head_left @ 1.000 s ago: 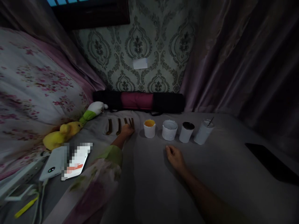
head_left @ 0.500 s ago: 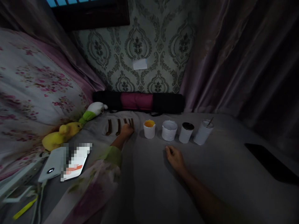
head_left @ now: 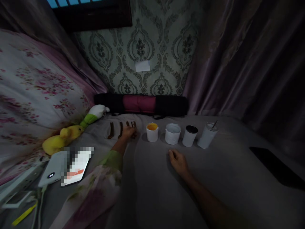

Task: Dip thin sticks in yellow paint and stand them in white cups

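My left hand [head_left: 129, 131], in a floral sleeve with a green cuff, is at the right end of a row of slim brown L-shaped pieces [head_left: 111, 130] on the grey sheet. Its fingers look closed around one of the rightmost pieces [head_left: 133, 124]; the grip is small and dim. My right hand [head_left: 179, 163] rests on the sheet, loosely curled, with nothing visible in it. Beyond it stand a white tub with orange contents [head_left: 152, 135], a wider white tub [head_left: 172, 136], a white can with a dark top [head_left: 189, 139] and a tall pale tumbler with a straw [head_left: 206, 137].
At the left lie a phone [head_left: 78, 168], a white power bank [head_left: 51, 170], a power strip [head_left: 22, 181], cables and yellow plush toys [head_left: 59, 140]. A black and maroon roll [head_left: 140, 104] lies along the wall. A dark flat object [head_left: 276, 167] lies at right.
My left hand has shifted slightly at the rightmost brown pieces, and their tops now lean differently. My right hand and the containers have stayed in place.
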{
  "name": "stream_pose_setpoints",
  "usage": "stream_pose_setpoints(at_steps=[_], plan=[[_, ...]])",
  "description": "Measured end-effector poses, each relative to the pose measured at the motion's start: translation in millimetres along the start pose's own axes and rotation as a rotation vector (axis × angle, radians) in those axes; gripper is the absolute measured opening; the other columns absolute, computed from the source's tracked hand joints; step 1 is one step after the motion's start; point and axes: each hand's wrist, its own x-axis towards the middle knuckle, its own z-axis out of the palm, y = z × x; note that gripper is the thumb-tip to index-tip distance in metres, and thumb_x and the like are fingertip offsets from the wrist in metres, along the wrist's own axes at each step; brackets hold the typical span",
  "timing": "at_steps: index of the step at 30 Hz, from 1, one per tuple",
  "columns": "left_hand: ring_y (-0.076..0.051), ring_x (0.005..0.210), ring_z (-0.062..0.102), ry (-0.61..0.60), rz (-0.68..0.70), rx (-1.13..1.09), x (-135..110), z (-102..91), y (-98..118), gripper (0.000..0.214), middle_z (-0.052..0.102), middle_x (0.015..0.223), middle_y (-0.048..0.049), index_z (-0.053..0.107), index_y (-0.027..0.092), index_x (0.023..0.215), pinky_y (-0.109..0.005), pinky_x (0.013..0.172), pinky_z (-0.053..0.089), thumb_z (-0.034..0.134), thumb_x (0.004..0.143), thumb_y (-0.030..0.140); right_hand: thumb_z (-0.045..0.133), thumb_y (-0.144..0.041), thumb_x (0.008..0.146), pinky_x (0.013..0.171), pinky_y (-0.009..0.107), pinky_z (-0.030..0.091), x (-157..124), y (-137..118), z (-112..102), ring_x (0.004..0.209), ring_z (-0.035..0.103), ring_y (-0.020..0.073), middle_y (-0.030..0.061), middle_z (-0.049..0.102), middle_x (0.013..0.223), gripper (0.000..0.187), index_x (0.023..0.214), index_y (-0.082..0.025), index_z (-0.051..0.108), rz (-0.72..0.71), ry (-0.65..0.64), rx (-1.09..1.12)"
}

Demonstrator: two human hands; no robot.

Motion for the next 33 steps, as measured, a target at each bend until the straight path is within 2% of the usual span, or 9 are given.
stream_pose_setpoints(at_steps=[7, 16, 21, 25, 33], plan=[[-0.012, 0.046, 0.051, -0.056, -0.082, -0.233, -4.9, 5.7, -4.7, 0.013, 0.055, 0.049, -0.0059, 0.051, 0.012, 0.057, -0.022, 0.043, 0.041, 0.056, 0.068, 0.009, 0.033, -0.042, 0.083, 0.051, 0.022, 0.031, 0.7, 0.4, 0.4, 0.054, 0.047, 0.0126, -0.0003, 0.050, 0.056, 0.036, 0.060, -0.019, 0.047, 0.009, 0.005, -0.013], [-0.008, 0.050, 0.054, -0.100, -0.127, -0.432, -8.8, 11.2, -13.1, 0.013, 0.058, 0.058, -0.0057, 0.052, 0.011, 0.058, -0.019, 0.049, 0.046, 0.052, 0.070, 0.008, 0.033, -0.041, 0.083, 0.050, 0.022, 0.031, 1.2, 1.9, 1.4, 0.052, 0.045, 0.0121, 0.0002, 0.052, 0.055, 0.037, 0.060, -0.018, 0.052, -0.029, 0.019, 0.016], [-0.009, 0.055, 0.056, -0.148, -0.126, -0.487, -14.1, 12.5, -18.1, 0.012, 0.060, 0.063, -0.0047, 0.056, 0.013, 0.063, -0.019, 0.054, 0.047, 0.051, 0.073, 0.008, 0.034, -0.040, 0.082, 0.050, 0.023, 0.032, 1.1, 1.2, 0.7, 0.053, 0.047, 0.0127, 0.0012, 0.054, 0.056, 0.036, 0.062, -0.018, 0.054, -0.028, 0.022, 0.021], [-0.008, 0.057, 0.056, -0.175, -0.116, -0.544, -21.4, 14.3, -22.0, 0.014, 0.060, 0.063, -0.0036, 0.058, 0.013, 0.064, -0.019, 0.059, 0.048, 0.052, 0.071, 0.003, 0.034, -0.041, 0.083, 0.052, 0.023, 0.033, 0.9, 0.1, 0.1, 0.053, 0.048, 0.0127, 0.0015, 0.055, 0.058, 0.037, 0.061, -0.018, 0.052, -0.011, 0.010, 0.021], [-0.007, 0.056, 0.055, -0.144, -0.053, -0.659, -41.8, 20.8, -32.5, 0.012, 0.060, 0.065, -0.0035, 0.060, 0.011, 0.070, -0.018, 0.058, 0.047, 0.053, 0.070, 0.001, 0.033, -0.040, 0.082, 0.051, 0.022, 0.032, 0.4, -2.1, -1.2, 0.053, 0.047, 0.0124, 0.0007, 0.054, 0.056, 0.037, 0.061, -0.018, 0.054, -0.026, 0.018, 0.015]])
